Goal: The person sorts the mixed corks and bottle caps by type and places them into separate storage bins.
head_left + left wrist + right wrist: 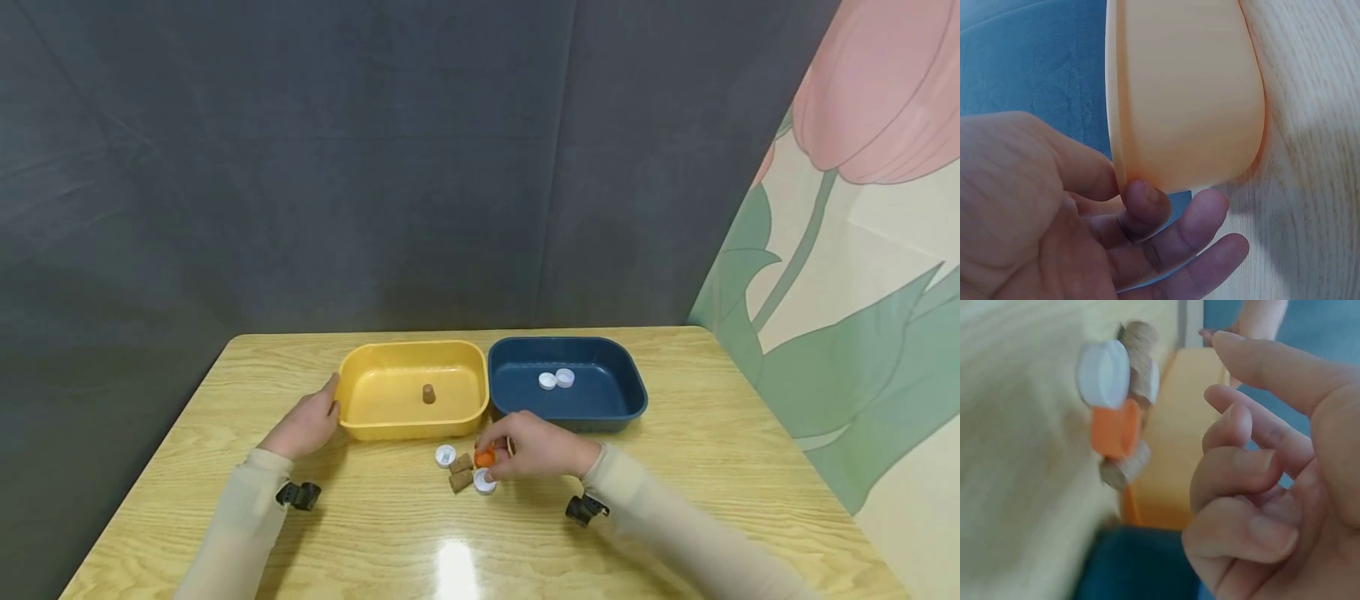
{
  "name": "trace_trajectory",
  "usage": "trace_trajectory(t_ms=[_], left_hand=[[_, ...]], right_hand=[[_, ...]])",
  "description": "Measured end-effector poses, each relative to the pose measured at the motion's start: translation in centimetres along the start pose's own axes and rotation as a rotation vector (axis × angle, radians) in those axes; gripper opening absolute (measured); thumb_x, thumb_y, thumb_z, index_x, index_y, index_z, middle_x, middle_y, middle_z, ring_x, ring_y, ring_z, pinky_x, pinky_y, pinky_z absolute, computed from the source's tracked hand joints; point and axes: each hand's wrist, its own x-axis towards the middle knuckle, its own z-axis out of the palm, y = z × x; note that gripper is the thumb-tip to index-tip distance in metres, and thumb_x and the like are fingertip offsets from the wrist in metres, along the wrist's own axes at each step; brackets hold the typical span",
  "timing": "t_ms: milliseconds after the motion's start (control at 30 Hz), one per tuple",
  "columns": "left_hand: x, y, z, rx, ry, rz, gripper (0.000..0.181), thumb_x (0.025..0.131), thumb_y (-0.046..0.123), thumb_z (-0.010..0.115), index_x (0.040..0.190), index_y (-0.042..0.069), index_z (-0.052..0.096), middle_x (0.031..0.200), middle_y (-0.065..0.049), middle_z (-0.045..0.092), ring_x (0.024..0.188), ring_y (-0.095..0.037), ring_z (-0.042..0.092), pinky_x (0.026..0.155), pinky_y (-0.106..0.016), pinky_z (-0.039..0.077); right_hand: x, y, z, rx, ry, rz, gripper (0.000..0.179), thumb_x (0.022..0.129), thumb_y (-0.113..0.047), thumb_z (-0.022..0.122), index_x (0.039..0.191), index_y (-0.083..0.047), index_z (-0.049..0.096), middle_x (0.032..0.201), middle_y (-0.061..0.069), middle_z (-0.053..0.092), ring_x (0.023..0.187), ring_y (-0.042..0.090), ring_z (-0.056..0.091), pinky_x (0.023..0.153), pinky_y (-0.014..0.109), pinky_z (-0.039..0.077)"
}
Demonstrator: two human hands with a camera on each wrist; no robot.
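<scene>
Where right hand [536, 447] hovers | corks [461, 481], white cap [485, 482] crowd orange cap [484, 458]

Left tub [386, 392]: cork [428, 394] inside.
Right tub [600, 396]: two caps [565, 378] inside, maybe touching.
Table [375, 542]: more caps [446, 456] and corks [461, 481] before the tubs.

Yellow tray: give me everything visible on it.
The yellow tray is an open-topped, shallow rectangular container with rounded corners, smooth walls and a slim rim; it looks like plastic. It sits upright on the wood-grain table, long side toward the person. One small brown cork-like piece stands on its floor. The left hand holds its rim at the left end. The blue tray is close beside its right end; whether they touch is unclear.
</scene>
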Motion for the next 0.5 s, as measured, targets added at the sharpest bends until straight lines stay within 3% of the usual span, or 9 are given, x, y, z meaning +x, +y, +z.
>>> trace_trajectory(t_ms=[300, 433, 500], left_hand=[[-0.3, 0.2, -0.2, -0.013, 0.003, 0.005, 0.059, 0.104, 0.004, 0.038, 0.151, -0.020, 0.011, 0.135, -0.039, 0.050, 0.059, -0.018, 0.041, 0.062, -0.035, 0.041], [-0.3, 0.4, -0.2, -0.013, 0.000, 0.008, 0.058, 0.104, 0.004, 0.037, 0.151, -0.020, 0.010, 0.143, -0.041, 0.040, 0.058, -0.018, 0.040, 0.062, -0.035, 0.041], [-0.4, 0.4, -0.2, -0.021, -0.001, 0.004, 0.058, 0.104, 0.004, 0.036, 0.151, -0.020, 0.010, 0.142, -0.041, 0.042, 0.056, -0.018, 0.038, 0.059, -0.034, 0.040]], right_hand=[[0.7, 0.4, 2.8, 0.063, -0.003, 0.017, 0.025, 0.081, -0.011, 0.083, 0.105, -0.008, 0.076, 0.066, -0.010, 0.054, 0.058, -0.002, 0.047, 0.056, 0.017, 0.041], [0.9, 0.6, 3.5, 0.038, -0.004, 0.018, 0.026, 0.081, -0.012, 0.083, 0.106, -0.008, 0.075, 0.067, -0.010, 0.055, 0.060, -0.003, 0.049, 0.057, 0.016, 0.043], [1.0, 0.7, 3.7, 0.012, -0.001, 0.019, 0.026, 0.081, -0.012, 0.083, 0.105, -0.009, 0.075, 0.067, -0.011, 0.054, 0.060, -0.004, 0.048, 0.059, 0.016, 0.043]])
